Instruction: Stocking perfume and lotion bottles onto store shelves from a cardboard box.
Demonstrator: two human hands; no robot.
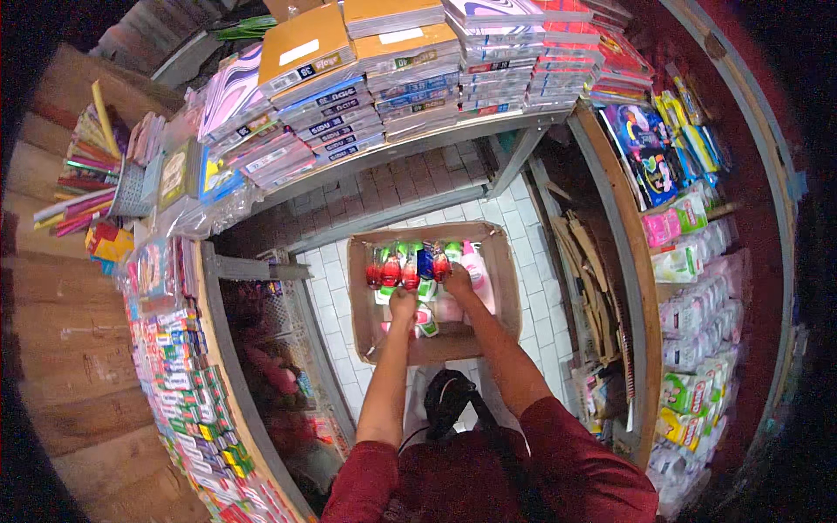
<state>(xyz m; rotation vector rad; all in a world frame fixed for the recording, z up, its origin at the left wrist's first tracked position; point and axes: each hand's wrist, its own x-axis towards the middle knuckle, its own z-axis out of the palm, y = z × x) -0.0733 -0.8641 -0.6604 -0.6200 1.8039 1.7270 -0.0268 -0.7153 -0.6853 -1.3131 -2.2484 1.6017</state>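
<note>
Both of my arms reach down into an open cardboard box (364, 324) on the floor. My left hand (403, 305) is closed at the lower end of a shiny red packet (410, 274). To its right, my right hand (457, 281) closes on another red-and-clear packet (440, 258); its fingertips are partly hidden. Between these packets stands a dark blue packet (425, 261). More red packets (374, 272) line the box's left side. A pink bottle (475, 277) lies by the right wall. Under my hands show a green-and-white pack (425, 322) and other pale packs.
Stacked packaged books (314, 61) fill the shelf ahead. Small colourful boxes (196, 392) crowd the left shelf, and plastic-wrapped packs (697, 305) the right one. Flattened cardboard (588, 288) stands under the right shelf. White floor tiles (538, 270) surround the box. A black strap bag (449, 397) hangs before me.
</note>
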